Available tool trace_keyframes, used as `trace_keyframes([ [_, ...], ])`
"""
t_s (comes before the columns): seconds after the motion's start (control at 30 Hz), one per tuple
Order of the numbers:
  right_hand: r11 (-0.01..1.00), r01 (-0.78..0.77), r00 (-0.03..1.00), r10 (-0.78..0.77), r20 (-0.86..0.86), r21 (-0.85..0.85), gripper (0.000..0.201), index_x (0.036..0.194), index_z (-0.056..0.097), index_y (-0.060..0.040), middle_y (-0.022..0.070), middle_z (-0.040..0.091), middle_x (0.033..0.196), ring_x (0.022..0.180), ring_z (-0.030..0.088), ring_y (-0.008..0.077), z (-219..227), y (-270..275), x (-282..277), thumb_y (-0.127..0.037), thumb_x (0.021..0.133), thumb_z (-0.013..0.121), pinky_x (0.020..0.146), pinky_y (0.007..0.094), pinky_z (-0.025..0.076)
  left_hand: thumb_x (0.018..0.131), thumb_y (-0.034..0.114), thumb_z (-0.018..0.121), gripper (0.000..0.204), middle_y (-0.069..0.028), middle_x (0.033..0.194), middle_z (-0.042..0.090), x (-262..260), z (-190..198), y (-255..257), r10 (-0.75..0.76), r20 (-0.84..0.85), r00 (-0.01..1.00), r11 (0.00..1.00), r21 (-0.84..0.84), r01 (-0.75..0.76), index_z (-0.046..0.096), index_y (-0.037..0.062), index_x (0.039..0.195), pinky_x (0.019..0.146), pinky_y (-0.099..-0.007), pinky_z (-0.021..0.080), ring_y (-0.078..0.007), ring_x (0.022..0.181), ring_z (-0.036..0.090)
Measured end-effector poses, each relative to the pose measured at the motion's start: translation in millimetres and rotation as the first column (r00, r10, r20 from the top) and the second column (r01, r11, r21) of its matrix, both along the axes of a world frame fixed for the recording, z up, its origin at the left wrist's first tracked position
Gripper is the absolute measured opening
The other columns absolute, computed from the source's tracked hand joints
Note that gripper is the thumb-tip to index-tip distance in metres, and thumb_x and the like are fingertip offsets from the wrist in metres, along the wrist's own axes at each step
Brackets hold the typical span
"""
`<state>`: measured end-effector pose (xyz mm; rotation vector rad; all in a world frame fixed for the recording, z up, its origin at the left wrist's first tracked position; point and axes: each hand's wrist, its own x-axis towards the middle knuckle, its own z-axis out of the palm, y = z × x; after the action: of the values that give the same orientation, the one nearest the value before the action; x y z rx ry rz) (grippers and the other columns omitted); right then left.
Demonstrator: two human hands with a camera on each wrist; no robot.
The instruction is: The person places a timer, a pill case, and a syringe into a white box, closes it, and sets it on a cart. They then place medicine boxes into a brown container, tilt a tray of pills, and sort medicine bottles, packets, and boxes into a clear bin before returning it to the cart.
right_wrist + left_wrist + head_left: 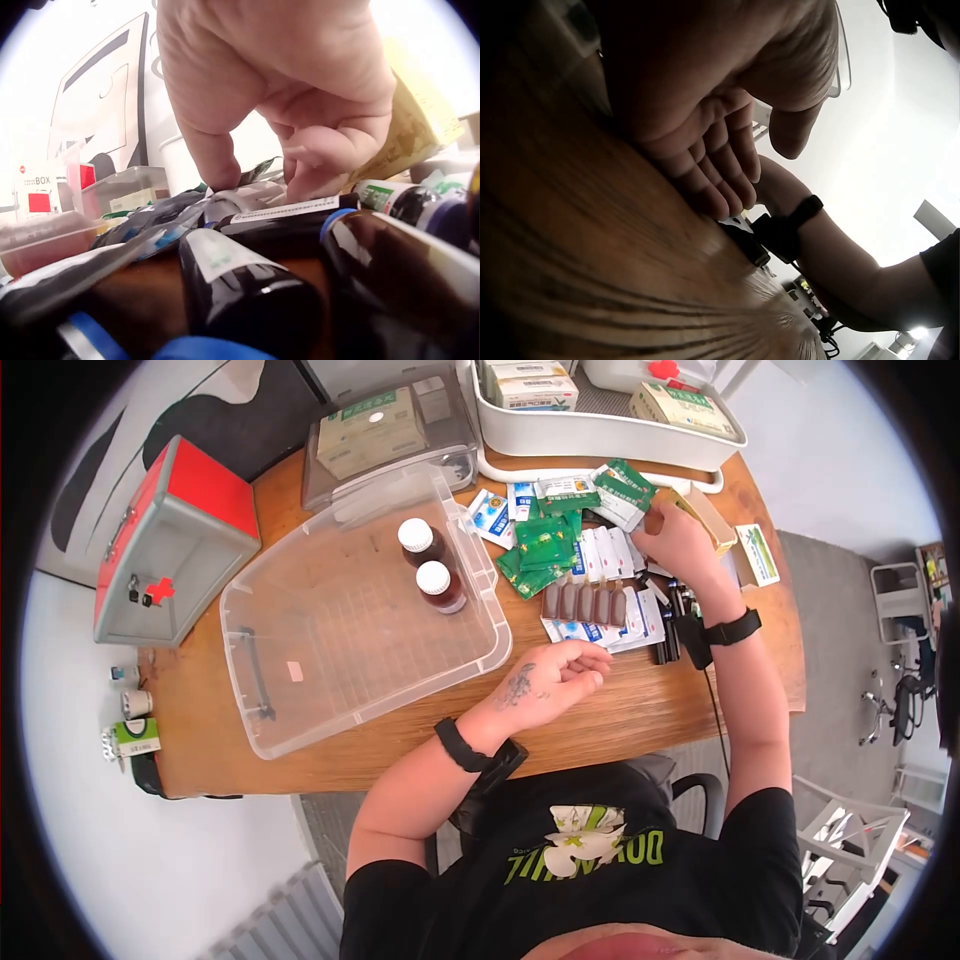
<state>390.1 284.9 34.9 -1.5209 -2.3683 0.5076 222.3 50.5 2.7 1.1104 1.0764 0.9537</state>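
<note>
My right hand (685, 545) reaches down into the pile of medicine packs, at the edge of a green-and-white sachet (622, 500). In the right wrist view its thumb and fingers are parted, tips down among sachets, just behind small dark bottles (247, 277) with white labels and blue caps. My left hand (555, 682) hovers near the front of the pile, fingers loosely bent and holding nothing. Near its fingertips lies a strip of brown plastic ampoules (585, 604). Green sachets (545, 545) and blue-and-white sachets (490, 517) overlap beyond it.
A clear plastic bin (330, 705) with two brown, white-capped bottles (441, 588) stands left of the pile. Behind are a grey lidded box (450, 420) and a white tray (600, 435) with cartons. A red-and-grey first-aid case (180, 540) stands far left; an open carton (710, 520) is right.
</note>
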Motion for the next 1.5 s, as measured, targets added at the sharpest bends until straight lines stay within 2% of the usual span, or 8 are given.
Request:
trace_keyframes([
  [0.4,0.998,0.055,0.998,-0.056,-0.024,-0.023,0.054,0.118,0.067,0.0015,0.0212,0.074,0.100,0.097,0.071,0.0363,-1,-3,11,-0.035,0.079,0.068,0.087,0.0439,0.055,0.099,0.003,0.060,0.028,-0.0100,0.116,0.070,2,2,0,0.003,-0.011,1.000,0.999,-0.041,-0.003,0.062,-0.0016,0.127,0.099,-0.0321,0.052,-0.0159,0.110,0.065],
  [0.6,0.984,0.094,0.978,-0.119,-0.170,-0.149,0.053,0.131,0.063,-0.0007,0.0127,0.073,0.086,0.077,0.069,0.0215,39,-54,43,-0.024,0.084,0.069,0.073,0.0341,0.053,0.099,0.004,0.062,0.029,-0.0103,0.119,0.069,1,-1,-2,-0.003,-0.015,1.000,1.000,-0.030,0.002,0.062,-0.0010,0.128,0.100,-0.0327,0.051,-0.0164,0.113,0.064],
  [0.77,0.969,-0.197,0.780,0.061,-0.623,-0.152,0.048,0.132,0.061,-0.0030,-0.0004,0.070,0.095,0.076,0.056,0.0035,30,-75,47,0.001,0.085,0.068,0.066,0.0218,0.046,0.099,0.003,0.061,0.030,-0.0099,0.118,0.069,5,0,-1,0.046,-0.038,0.998,0.998,-0.033,-0.048,0.061,-0.0007,0.129,0.097,-0.0315,0.052,-0.0154,0.111,0.064],
  [0.87,0.941,-0.317,0.647,0.124,-0.752,-0.118,0.050,0.131,0.062,-0.0059,0.0004,0.070,0.097,0.074,0.053,0.0053,19,-90,47,-0.004,0.082,0.072,0.063,0.0215,0.044,0.097,0.004,0.063,0.032,-0.0092,0.114,0.070,16,27,-5,0.109,-0.144,0.984,0.994,0.012,-0.109,0.061,-0.0008,0.129,0.086,-0.0284,0.054,-0.0127,0.099,0.066],
  [0.97,0.879,-0.473,0.539,0.344,-0.769,0.061,0.052,0.127,0.064,-0.0063,0.0038,0.071,0.107,0.079,0.056,0.0098,18,-102,49,-0.001,0.076,0.077,0.062,0.0239,0.045,0.091,0.005,0.072,0.046,-0.0065,0.099,0.071,33,79,-27,0.286,-0.354,0.891,0.940,0.283,-0.189,0.056,-0.0001,0.134,0.063,-0.0234,0.050,-0.0081,0.072,0.063],
  [1.13,0.694,-0.646,0.374,0.651,-0.661,0.319,0.049,0.114,0.066,-0.0055,0.0088,0.073,0.106,0.083,0.063,0.0244,26,-113,48,-0.003,0.068,0.083,0.073,0.0343,0.050,0.081,0.008,0.082,0.041,-0.0044,0.086,0.070,41,132,-41,0.511,-0.546,0.664,0.827,0.522,-0.208,0.065,0.0000,0.117,0.055,-0.0240,0.045,-0.0088,0.059,0.056],
  [1.43,0.575,-0.661,0.245,0.772,-0.586,0.482,0.047,0.117,0.064,-0.0020,0.0133,0.073,0.112,0.088,0.064,0.0276,29,-117,45,-0.014,0.077,0.083,0.073,0.0356,0.050,0.075,0.006,0.081,0.028,-0.0081,0.078,0.069,34,157,-52,0.530,-0.697,0.483,0.763,0.640,0.085,0.071,0.0048,0.101,0.055,-0.0325,0.049,-0.0208,0.062,0.066],
  [1.5,0.676,-0.602,0.313,0.689,-0.653,0.425,0.045,0.120,0.063,-0.0007,0.0142,0.071,0.116,0.089,0.064,0.0262,26,-115,48,-0.019,0.082,0.080,0.069,0.0331,0.049,0.071,0.004,0.080,0.033,-0.0082,0.082,0.070,16,186,-67,0.641,-0.665,0.383,0.708,0.705,0.041,0.071,0.0049,0.102,0.058,-0.0318,0.054,-0.0240,0.067,0.068],
])
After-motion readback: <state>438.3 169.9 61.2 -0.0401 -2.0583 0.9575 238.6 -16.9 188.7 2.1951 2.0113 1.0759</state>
